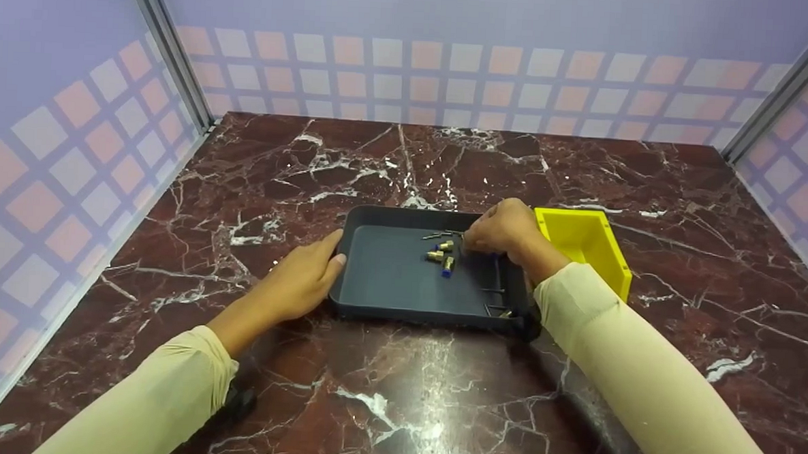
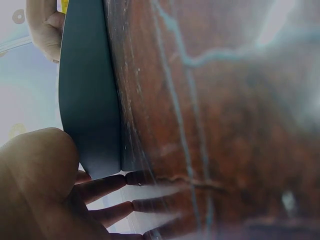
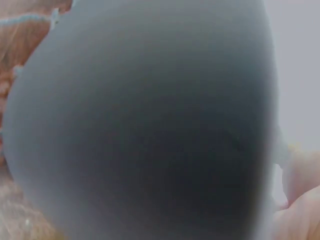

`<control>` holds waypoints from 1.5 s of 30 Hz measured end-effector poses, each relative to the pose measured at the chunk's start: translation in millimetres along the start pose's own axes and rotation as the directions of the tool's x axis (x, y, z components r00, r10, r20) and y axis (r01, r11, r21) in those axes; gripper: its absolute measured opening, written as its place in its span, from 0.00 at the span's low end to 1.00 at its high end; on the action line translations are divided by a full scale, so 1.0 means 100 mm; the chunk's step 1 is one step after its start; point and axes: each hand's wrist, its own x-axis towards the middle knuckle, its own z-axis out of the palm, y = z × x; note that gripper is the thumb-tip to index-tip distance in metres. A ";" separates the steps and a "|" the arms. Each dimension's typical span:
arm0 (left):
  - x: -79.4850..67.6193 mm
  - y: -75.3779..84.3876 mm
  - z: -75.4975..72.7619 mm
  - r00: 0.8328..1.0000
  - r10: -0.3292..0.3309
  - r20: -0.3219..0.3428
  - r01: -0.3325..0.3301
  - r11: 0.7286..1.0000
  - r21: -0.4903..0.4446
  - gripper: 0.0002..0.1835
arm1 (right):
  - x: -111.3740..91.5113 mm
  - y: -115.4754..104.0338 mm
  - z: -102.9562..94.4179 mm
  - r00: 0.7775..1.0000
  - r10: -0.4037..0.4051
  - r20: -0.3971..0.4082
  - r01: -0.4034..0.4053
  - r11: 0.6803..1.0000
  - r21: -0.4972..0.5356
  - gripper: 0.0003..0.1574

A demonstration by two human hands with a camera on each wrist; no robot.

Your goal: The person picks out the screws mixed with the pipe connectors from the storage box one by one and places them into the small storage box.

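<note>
A dark grey shallow tray [image 1: 381, 274] lies on the marbled table. My left hand [image 1: 304, 275] rests at its left wall, thumb by the rim and fingers extended along the outside; the left wrist view shows these fingers [image 2: 105, 190] spread at the tray's corner. My right hand [image 1: 503, 228] reaches over the far right part of the tray, fingers bent down beside thin metal screws [image 1: 438, 236]. I cannot tell whether its fingertips hold a screw. Three brass fittings with blue ends [image 1: 448, 266] lie near it. The tray wall [image 3: 150, 125] blocks most of the right wrist view.
A yellow open bin [image 1: 584, 245] stands right of the tray, partly behind the right forearm. More screws [image 1: 493, 290] lie along the tray's right side. White specks dot the table [image 1: 301, 400] behind the tray. Patterned panels [image 1: 444, 79] enclose the table's back and sides.
</note>
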 end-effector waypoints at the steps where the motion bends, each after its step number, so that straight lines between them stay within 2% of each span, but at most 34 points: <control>1: 0.00 0.00 0.00 1.000 0.002 -0.003 -0.002 1.000 0.001 0.31 | 0.00 0.00 -0.01 1.000 0.000 0.009 0.000 1.000 0.013 0.06; 7: 0.00 0.00 -0.01 1.000 -0.004 0.002 0.004 1.000 0.002 0.32 | 0.00 -0.01 -0.05 0.998 0.017 0.055 -0.021 0.997 0.075 0.05; 13: 0.00 0.00 -0.01 1.000 0.000 -0.003 0.000 1.000 0.003 0.31 | -0.02 0.01 -0.08 0.998 0.012 0.059 -0.018 0.995 0.100 0.07; 20: 0.00 -0.01 0.00 0.999 -0.020 0.038 0.019 1.000 0.006 0.32 | -0.04 0.01 -0.09 0.996 0.017 0.086 -0.037 0.971 0.238 0.08; 26: 0.00 -0.01 0.00 1.000 -0.015 0.023 0.015 1.000 0.001 0.32 | -0.06 0.00 -0.15 0.996 -0.005 0.094 -0.018 0.970 0.243 0.08; 37: 0.01 0.00 0.00 1.000 -0.015 0.020 0.015 1.000 -0.001 0.32 | -0.13 0.00 -0.49 0.995 0.035 0.094 -0.063 0.948 0.311 0.16; 45: 0.01 0.00 0.00 1.000 -0.006 0.015 0.006 1.000 -0.003 0.32 | -0.18 0.08 -0.78 0.993 0.050 0.105 -0.088 0.914 0.397 0.21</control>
